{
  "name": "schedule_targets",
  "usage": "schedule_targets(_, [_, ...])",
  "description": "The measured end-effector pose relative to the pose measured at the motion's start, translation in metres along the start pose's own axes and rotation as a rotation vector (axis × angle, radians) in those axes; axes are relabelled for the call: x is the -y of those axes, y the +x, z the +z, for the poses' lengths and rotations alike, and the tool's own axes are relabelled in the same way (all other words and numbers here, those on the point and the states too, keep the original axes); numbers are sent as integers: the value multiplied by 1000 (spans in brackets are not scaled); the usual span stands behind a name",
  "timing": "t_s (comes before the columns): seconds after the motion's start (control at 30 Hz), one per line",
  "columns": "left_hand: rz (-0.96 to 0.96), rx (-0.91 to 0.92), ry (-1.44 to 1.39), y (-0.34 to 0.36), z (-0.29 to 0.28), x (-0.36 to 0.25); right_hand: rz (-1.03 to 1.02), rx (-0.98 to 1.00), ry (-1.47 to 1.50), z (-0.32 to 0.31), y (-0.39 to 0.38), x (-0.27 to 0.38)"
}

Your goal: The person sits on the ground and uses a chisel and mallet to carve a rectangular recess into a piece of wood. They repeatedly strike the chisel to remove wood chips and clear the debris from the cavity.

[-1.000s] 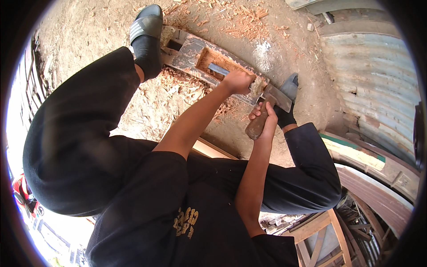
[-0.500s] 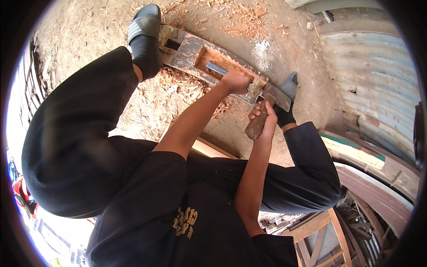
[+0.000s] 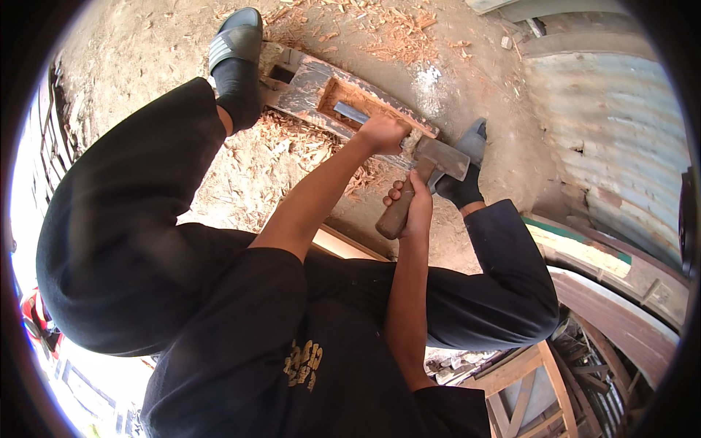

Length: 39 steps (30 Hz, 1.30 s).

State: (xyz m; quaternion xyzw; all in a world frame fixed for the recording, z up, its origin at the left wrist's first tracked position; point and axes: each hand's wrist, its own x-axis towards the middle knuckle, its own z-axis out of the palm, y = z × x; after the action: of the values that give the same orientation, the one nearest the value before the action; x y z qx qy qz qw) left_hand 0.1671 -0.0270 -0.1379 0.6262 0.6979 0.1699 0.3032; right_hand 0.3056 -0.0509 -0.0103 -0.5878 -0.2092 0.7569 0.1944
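Currently we grip a chisel [image 3: 350,112] with our left hand [image 3: 383,134] — blade in the hollowed wooden block [image 3: 303,89] | our right hand [image 3: 418,208] clasps a hammer [image 3: 442,158] by its handle

"What sort of place are you in?"
"A rough woodworking yard, I'd say: curled orange-brown wood shavings [image 3: 401,38] litter the bare tan dirt floor [image 3: 161,80] around my gouged, weathered grey wooden block [image 3: 307,86]."
"And around that?"
"Rusty, pale corrugated metal sheeting [image 3: 613,120] on my right, and a light-brown wooden frame [image 3: 511,371] beside dark scrap timber [image 3: 597,347]."
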Motion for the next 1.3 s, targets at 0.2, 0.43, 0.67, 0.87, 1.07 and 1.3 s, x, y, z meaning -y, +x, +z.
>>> schedule_targets(0.2, [8, -16, 26, 0, 3, 1, -131, -37, 263, -3, 3, 14])
schedule_targets(0.43, [43, -100, -24, -1, 9, 5, 65, 29, 121, 6, -11, -4])
schedule_targets(0.67, [34, -49, 22, 0, 7, 3, -101, -64, 272, -6, 2, 3])
schedule_targets(0.87, [24, -41, 7, 0, 7, 7, 32, 64, 93, 4, -9, -7])
schedule_targets(1.07, [39, -59, 54, 1, 9, 7, -100, -65, 343, -10, 3, -1])
schedule_targets(1.3, [33, -56, 19, 1, 7, 5, 95, 38, 244, -3, -9, -14])
